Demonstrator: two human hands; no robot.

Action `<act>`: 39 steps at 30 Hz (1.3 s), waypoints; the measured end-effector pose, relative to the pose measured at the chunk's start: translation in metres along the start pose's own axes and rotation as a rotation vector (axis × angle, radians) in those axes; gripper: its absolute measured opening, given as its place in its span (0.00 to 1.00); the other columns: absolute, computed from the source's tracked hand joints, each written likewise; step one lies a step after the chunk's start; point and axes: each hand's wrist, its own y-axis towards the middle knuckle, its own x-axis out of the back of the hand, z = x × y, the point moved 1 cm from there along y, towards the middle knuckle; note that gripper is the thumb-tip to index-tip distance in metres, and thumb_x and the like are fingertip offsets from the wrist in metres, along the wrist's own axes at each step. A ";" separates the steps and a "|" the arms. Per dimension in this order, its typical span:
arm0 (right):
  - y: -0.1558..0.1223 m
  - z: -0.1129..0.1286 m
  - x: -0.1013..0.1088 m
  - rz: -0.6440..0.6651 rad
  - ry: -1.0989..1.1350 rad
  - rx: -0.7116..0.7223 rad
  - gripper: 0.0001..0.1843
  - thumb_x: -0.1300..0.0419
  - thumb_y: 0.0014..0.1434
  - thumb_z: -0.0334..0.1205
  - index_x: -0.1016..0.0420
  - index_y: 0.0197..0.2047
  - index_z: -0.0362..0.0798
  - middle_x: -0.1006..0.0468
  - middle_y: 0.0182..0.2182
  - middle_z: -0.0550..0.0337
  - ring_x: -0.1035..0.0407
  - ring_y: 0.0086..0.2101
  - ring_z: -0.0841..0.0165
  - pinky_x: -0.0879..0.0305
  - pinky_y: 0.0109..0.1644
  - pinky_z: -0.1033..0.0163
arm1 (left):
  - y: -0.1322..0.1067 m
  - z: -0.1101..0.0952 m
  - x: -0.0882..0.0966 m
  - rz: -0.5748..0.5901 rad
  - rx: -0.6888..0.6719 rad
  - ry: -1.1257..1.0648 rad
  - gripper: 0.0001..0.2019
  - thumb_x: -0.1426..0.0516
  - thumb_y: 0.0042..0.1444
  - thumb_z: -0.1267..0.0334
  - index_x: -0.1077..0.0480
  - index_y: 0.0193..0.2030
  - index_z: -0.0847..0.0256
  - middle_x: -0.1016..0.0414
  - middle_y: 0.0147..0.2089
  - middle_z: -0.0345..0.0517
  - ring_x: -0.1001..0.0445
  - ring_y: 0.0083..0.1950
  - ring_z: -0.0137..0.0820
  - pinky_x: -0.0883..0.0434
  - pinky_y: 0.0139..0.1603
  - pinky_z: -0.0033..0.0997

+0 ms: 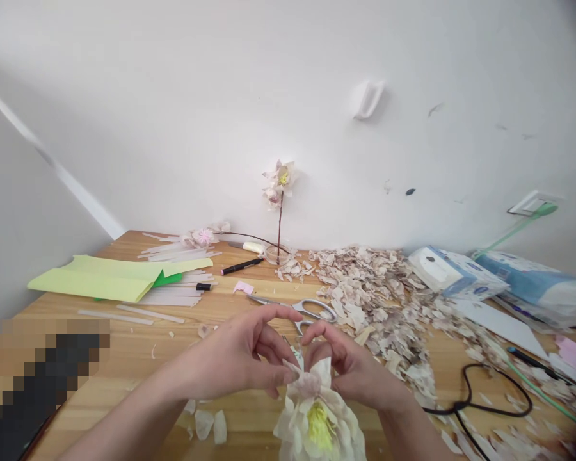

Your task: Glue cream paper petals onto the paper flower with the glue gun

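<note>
A large handmade flower (288, 422) with pale cream-pink petals and a yellow centre faces me at the front of the table. My left hand (249, 352) has its thumb and fingers closed on a petal at the flower's top edge. Curled around the upper right of the same bloom is my right hand (358, 374), its fingertips partly hidden behind petals. Just beyond my hands lie grey-handled scissors (319, 310). A few loose pale petals (204, 425) rest on the wood left of the flower.
A heap of dried petals (365, 275) spreads right of centre. Yellow-green paper (100, 276) covers translucent glue sticks at left. A finished flower stem (280, 218) stands against the wall. Tissue packs (461, 272) and a black cord (465, 403) are at right; a black marker (242, 266) lies behind.
</note>
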 end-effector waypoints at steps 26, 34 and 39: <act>0.003 -0.001 0.000 -0.029 0.058 -0.016 0.24 0.31 0.43 0.30 0.37 0.40 0.50 0.24 0.22 0.70 0.33 0.20 0.77 0.43 0.24 0.73 | -0.002 -0.009 -0.006 -0.031 0.011 -0.120 0.25 0.45 0.52 0.46 0.36 0.54 0.55 0.25 0.36 0.44 0.26 0.36 0.33 0.27 0.34 0.32; 0.008 -0.003 0.002 -0.090 0.070 -0.027 0.26 0.31 0.41 0.28 0.39 0.39 0.50 0.23 0.22 0.70 0.34 0.19 0.78 0.43 0.21 0.76 | -0.001 -0.005 -0.007 -0.095 0.073 -0.145 0.27 0.46 0.52 0.45 0.37 0.55 0.57 0.25 0.32 0.43 0.25 0.35 0.33 0.27 0.36 0.33; 0.012 -0.005 0.002 -0.173 0.050 -0.025 0.28 0.28 0.38 0.32 0.41 0.38 0.50 0.23 0.20 0.69 0.36 0.17 0.78 0.43 0.20 0.75 | 0.001 -0.004 -0.005 -0.146 0.087 -0.171 0.33 0.46 0.52 0.44 0.45 0.61 0.59 0.24 0.33 0.46 0.24 0.38 0.37 0.28 0.36 0.37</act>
